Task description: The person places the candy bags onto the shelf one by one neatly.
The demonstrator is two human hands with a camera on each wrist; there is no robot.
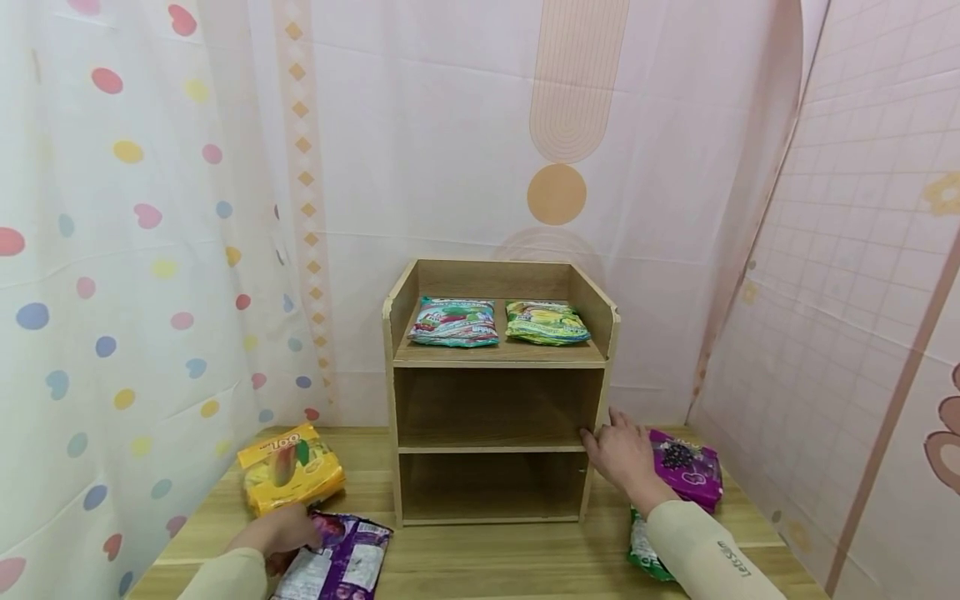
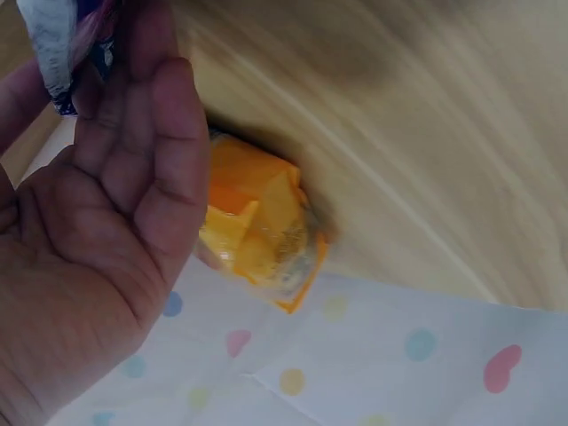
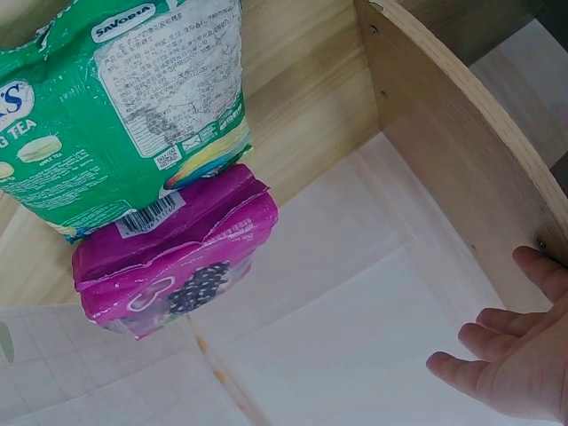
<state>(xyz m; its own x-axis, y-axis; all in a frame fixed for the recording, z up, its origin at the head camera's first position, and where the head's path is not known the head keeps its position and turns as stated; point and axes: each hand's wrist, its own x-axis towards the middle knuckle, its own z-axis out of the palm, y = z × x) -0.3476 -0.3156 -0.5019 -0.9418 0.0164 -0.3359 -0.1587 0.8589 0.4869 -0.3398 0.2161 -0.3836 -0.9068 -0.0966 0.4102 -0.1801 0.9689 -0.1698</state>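
My left hand (image 1: 283,533) pinches the edge of a purple candy bag (image 1: 347,558) with white label panels, low at the left front of the table. In the left wrist view the bag's corner (image 2: 53,44) shows between thumb and fingers; the rest is cut off. Just behind that hand sits a yellow candy bag (image 1: 292,468) with a mango picture. My right hand (image 1: 624,454), fingers extended, is at the right side of a small wooden shelf (image 1: 498,450), with fingertips at its edge. A magenta bag with dark berries (image 1: 686,468) and a green bag (image 1: 647,546) lie beside the right forearm, which partly hides them.
On the shelf's top tier lie a teal candy bag (image 1: 455,322) and a yellow-green candy bag (image 1: 546,322), side by side. Two lower tiers face forward. Patterned curtains (image 1: 450,167) enclose the wooden table (image 1: 480,562) at the back and both sides.
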